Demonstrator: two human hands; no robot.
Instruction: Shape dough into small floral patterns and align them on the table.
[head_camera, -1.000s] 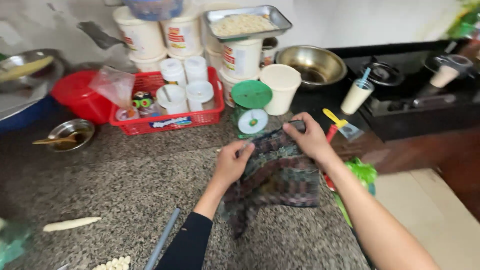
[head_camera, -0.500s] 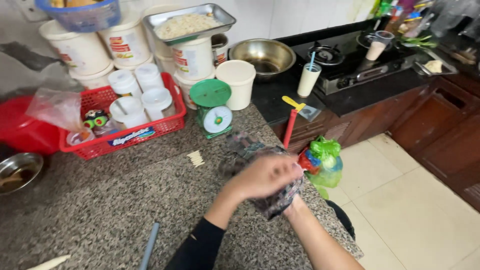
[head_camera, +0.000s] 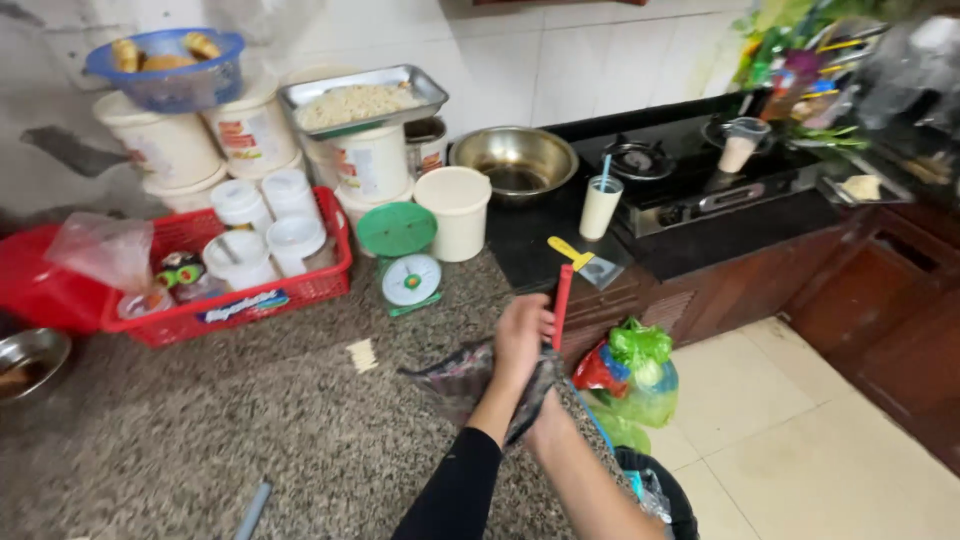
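Now the person is bunching the cloth (head_camera: 470, 378) up at the front edge of the worktop (head_camera: 250, 420), where a second ago it was lying spread flat under both palms. The left hand (head_camera: 522, 335) is lying on top of the bundle, its fingers (head_camera: 530, 310) curling around the dark patterned fabric and gripping it. The right hand (head_camera: 545, 400) is mostly hidden beneath the cloth and the left forearm; its fingers cannot be seen, so whether they are clenched or loose cannot be told, though the fabric is draping over that wrist.

The cloth is lifting off the stone, one corner trailing out to the left just above the speckled surface. The change from flat to gathered suggests the wiping or smoothing is over and the cloth is being picked up.

Behind the hands, the green scale (head_camera: 405, 262) is standing near the white tub (head_camera: 455, 210), with the red basket (head_camera: 240, 270) of lidded cups to its left. A red-handled tool (head_camera: 562, 300) is lying just beyond the left hand's fingertips, and bright plastic bags (head_camera: 630, 375) are hanging below the worktop's edge.
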